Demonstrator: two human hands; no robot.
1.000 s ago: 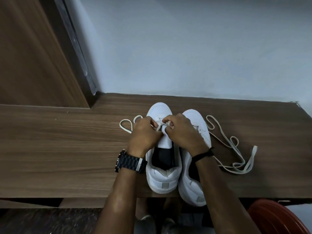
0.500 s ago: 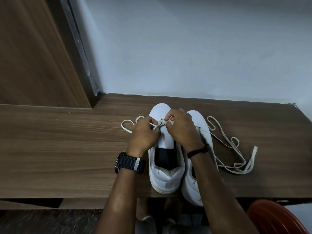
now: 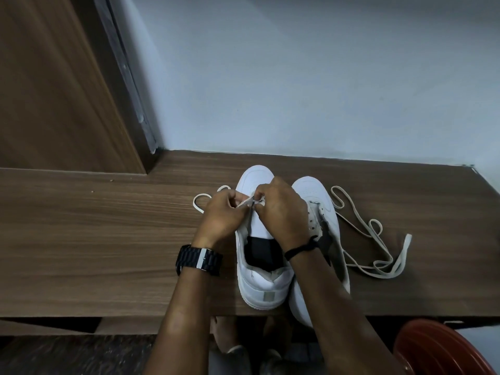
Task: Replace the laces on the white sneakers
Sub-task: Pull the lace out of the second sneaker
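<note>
Two white sneakers stand side by side on a wooden bench, toes toward the wall. Over the left sneaker both hands meet near the lowest eyelets. My left hand pinches a cream lace whose loop trails left onto the bench. My right hand pinches the same lace close to the left hand's fingertips. The eyelets under the fingers are hidden. The right sneaker has bare eyelets and is partly covered by my right forearm. A second loose lace lies coiled on the bench to its right.
A pale wall rises right behind the bench. A wooden door panel stands at the back left. A red plastic tub sits on the floor at the lower right. Feet in sandals show under the bench edge.
Both hands have slid a little toward the left sneaker's toe and drawn the lace up between their fingertips. The sneakers and the loose lace have stayed put.
</note>
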